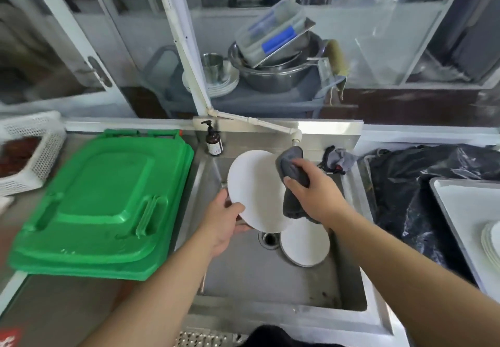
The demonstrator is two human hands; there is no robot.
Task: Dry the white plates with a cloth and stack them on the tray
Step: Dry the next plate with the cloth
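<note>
While the left hand pinches the white plate at its 7 o'clock rim over the sink, the right hand grips the cloth at 3 o'clock; rigid, breakable, probably slick.

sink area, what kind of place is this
Likely a commercial kitchen's dishwashing station: a deep steel sink, stacked metal bowls behind the glass, and a tray of white plates.

Green plastic lids lie stacked at frame left. A brown pump bottle stands upper centre. Steel bowls are piled above. A black plastic bag lies at right.
</note>
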